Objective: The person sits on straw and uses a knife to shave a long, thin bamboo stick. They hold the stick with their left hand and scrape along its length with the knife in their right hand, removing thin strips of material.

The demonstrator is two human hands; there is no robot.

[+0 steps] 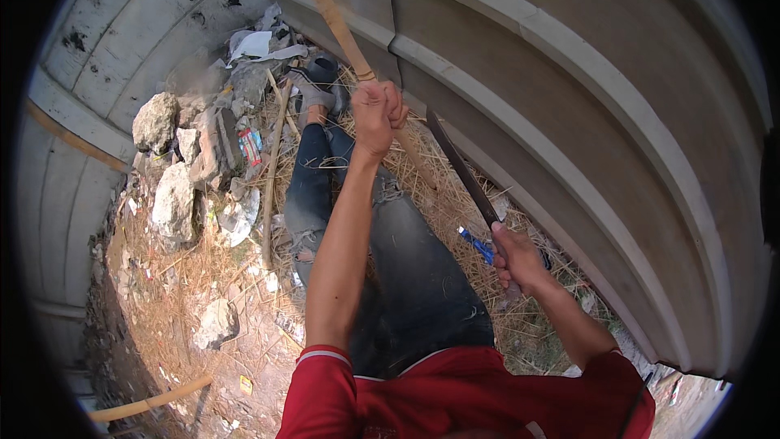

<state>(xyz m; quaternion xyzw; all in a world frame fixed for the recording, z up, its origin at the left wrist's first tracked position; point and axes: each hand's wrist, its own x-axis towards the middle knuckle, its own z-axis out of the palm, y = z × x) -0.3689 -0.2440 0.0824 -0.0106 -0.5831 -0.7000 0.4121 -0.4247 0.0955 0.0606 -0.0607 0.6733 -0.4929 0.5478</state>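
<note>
My left hand (378, 118) is closed around a long, flat, pale bamboo strip (329, 12). Above the fist the strip slants up past the top edge of the view; below it, a narrower end (416, 161) points down toward the straw. In my right hand (520, 260) is a long, dark-bladed knife (461, 167), its blade angled up and to the left. The blade stays apart from the strip, close to the corrugated metal sheet. My outstretched legs (422, 260), in dark torn trousers, lie beneath my left forearm.
Corrugated metal (561, 73) rises close on the right; a pale panel wall (154, 24) stands at left. Rocks (173, 203) and a thin stick (270, 187) lie left of my legs. Straw (455, 219) and a blue object (475, 244) are near my right hand. Another strip (154, 401) lies lower left.
</note>
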